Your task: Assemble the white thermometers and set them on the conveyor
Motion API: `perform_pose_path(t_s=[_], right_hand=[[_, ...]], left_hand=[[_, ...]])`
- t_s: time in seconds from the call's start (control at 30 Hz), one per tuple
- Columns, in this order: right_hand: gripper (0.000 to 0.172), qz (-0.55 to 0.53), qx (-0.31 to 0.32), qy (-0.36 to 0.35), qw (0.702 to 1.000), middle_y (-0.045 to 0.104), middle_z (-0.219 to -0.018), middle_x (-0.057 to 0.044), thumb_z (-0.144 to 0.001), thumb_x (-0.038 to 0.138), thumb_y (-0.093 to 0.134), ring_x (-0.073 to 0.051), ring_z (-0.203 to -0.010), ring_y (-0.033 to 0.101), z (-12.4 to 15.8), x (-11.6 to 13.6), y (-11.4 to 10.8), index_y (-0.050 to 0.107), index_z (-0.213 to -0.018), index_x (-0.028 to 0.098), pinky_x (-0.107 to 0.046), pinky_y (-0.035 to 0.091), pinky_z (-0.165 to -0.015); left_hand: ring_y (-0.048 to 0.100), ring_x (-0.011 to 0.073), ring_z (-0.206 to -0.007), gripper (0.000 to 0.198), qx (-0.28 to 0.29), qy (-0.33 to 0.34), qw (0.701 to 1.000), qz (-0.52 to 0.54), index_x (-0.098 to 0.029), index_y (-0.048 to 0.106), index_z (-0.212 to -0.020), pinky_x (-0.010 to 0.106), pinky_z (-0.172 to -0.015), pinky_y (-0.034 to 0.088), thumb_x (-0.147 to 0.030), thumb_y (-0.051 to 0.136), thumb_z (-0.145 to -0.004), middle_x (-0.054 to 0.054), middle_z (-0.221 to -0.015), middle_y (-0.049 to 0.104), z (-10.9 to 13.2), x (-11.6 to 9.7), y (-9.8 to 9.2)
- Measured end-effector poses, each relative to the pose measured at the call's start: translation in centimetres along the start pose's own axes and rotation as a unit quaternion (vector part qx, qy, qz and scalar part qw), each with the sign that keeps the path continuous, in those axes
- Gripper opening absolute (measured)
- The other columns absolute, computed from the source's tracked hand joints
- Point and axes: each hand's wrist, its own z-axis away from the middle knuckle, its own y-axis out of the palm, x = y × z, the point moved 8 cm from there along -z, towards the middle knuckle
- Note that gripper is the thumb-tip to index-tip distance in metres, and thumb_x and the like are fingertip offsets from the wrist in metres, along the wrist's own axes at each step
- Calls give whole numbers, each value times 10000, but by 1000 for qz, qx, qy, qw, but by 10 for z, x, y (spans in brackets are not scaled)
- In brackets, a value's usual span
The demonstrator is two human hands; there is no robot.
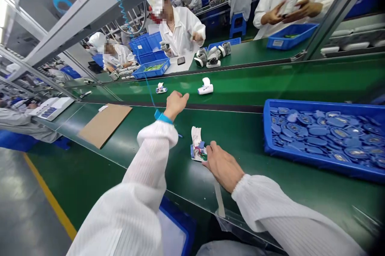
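Observation:
My left hand [176, 105], with a blue wrist strap [163, 117], reaches over the near edge of the green conveyor belt. Its thumb stands apart, the other fingers are partly hidden, and no object shows in it. Nearest to it on the belt are a small opened device [161, 88] and a white device with a raised flap [205, 87]. On the bench, my right hand [224, 166] is closed at the right edge of an opened white device housing [197, 152]. Coloured wires, a green circuit board and blue parts show inside, and a white strip stands up behind.
A blue bin [266, 128] of blue oval parts stands at the right. A brown cardboard sheet [105, 125] lies at the left. Across the belt, co-workers in white handle devices beside a blue tray [278, 43]. A blue cord [149, 91] hangs near my left wrist.

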Motion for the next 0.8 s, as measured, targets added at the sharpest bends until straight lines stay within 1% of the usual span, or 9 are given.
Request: perform_pose_path(t_s=[0.07,0.17,0.27,0.37,0.43,0.53,0.63,0.7,0.8], right_hand=[[221,-21,-25,46,998,614,-996,-113,-949,328,615,-208,-719,654,6,-10,-6,639,-1037,127,-324,518,-632],[333,-51,-73,113,990,590,-1015,-97,-1010,413,510,-171,-716,653,27,-26,-18,583,-1173,133,-298,536,-665],[279,-140,-84,114,980,605,-988,-77,-982,374,561,-166,-744,649,53,-30,-22,589,-1148,151,-291,543,-698],[181,-243,-57,99,963,644,-913,-52,-972,337,553,-177,-719,640,80,-34,-21,632,-1048,192,-309,536,-677],[196,-269,-67,110,955,678,-932,-51,-992,313,492,-187,-777,665,99,-43,-26,646,-1061,213,-313,542,-713],[235,-269,-90,111,952,702,-983,-53,-996,246,439,-188,-893,685,122,-55,-40,663,-1066,223,-302,545,-771],[236,-198,-91,117,969,690,-847,-14,-1012,274,464,-160,-705,646,139,-63,-58,691,-959,238,-291,500,-646],[211,-125,-144,112,975,701,-875,-13,-1016,294,502,-158,-715,633,147,-67,-81,705,-983,248,-303,473,-663],[185,-21,-220,35,975,708,-1110,-41,-1010,277,546,-192,-917,631,150,-58,-114,703,-1107,267,-335,430,-770]], left_hand=[[639,275,-1110,318,-3,16,999,32,-115,620,-1065,374,-964,462,-382,687,-906,173,-1130,689,39,14,3],[643,235,-1115,468,4,15,993,114,-139,550,-1181,334,-922,493,-495,672,-903,174,-1264,629,110,30,21],[682,223,-953,475,87,-65,938,330,-139,583,-1069,326,-827,516,-506,755,-822,143,-1061,688,175,34,61],[676,195,-855,346,162,-60,889,424,-135,613,-950,318,-796,511,-446,727,-850,109,-934,703,220,15,90],[660,176,-881,312,203,-8,887,414,-150,624,-1010,299,-814,504,-386,742,-843,84,-987,705,241,3,100],[625,153,-839,451,249,37,902,350,-193,598,-1141,266,-761,490,-315,818,-766,24,-989,692,260,1,115],[602,138,-776,340,264,47,910,316,-183,616,-1058,248,-712,466,-290,791,-787,-2,-899,687,266,4,124],[592,132,-735,244,280,67,914,286,-177,642,-985,241,-680,446,-297,768,-813,-9,-842,687,269,0,127],[608,137,-725,196,298,139,918,223,-185,670,-968,240,-671,434,-281,761,-824,-5,-842,714,274,-16,123]])
